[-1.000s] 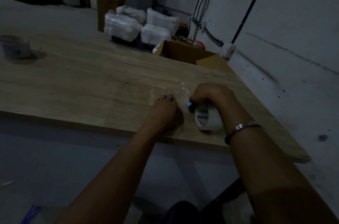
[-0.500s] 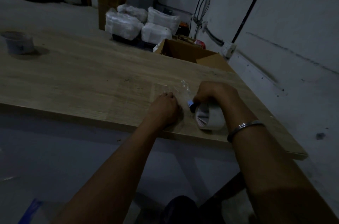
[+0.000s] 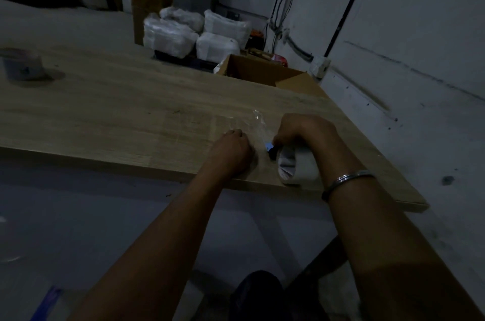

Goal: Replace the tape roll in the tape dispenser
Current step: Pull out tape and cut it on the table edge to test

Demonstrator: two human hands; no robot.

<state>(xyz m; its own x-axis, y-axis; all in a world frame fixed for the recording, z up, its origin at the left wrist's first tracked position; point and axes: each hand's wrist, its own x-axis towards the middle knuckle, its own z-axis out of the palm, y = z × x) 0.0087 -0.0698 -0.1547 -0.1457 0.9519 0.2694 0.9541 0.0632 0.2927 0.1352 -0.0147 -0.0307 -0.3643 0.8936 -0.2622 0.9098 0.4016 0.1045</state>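
At the far left of the pale wood-grain surface (image 3: 110, 110) stands a small round tub (image 3: 22, 67), blurred. Near the front edge the left hand (image 3: 231, 152) lies curled into a loose fist, knuckles pressing on the wood; what it grips, if anything, cannot be told. Just beside it a crinkled strip of clear tape (image 3: 258, 123) rises. The right hand (image 3: 301, 130) wraps over the tape dispenser (image 3: 270, 150), whose smooth pale tape roll (image 3: 296, 167) sits at the surface's edge. A metal bangle (image 3: 346, 181) circles that wrist.
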